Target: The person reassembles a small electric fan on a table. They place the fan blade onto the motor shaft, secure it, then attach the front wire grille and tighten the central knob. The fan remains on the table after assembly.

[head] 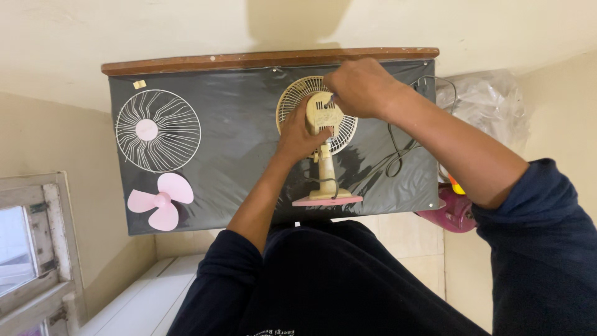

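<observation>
A small cream table fan [323, 163] with a pink base lies face down on a table covered in black plastic [242, 162]. Its rear wire grille [292, 99] is still on it. My left hand [298, 135] grips the fan's motor housing from the left side. My right hand [360, 87] is closed over the top of the housing on a thin tool whose dark tip meets the housing; the tool is mostly hidden in my fist. A loose white front grille [158, 130] and a pink three-blade propeller [161, 200] lie at the table's left.
The fan's black cord [398, 155] trails across the table's right side. Crumpled clear plastic [482, 99] and a pink object [451, 211] sit past the right edge. A wooden strip [267, 60] runs along the far edge by the wall. A window frame [37, 249] is at lower left.
</observation>
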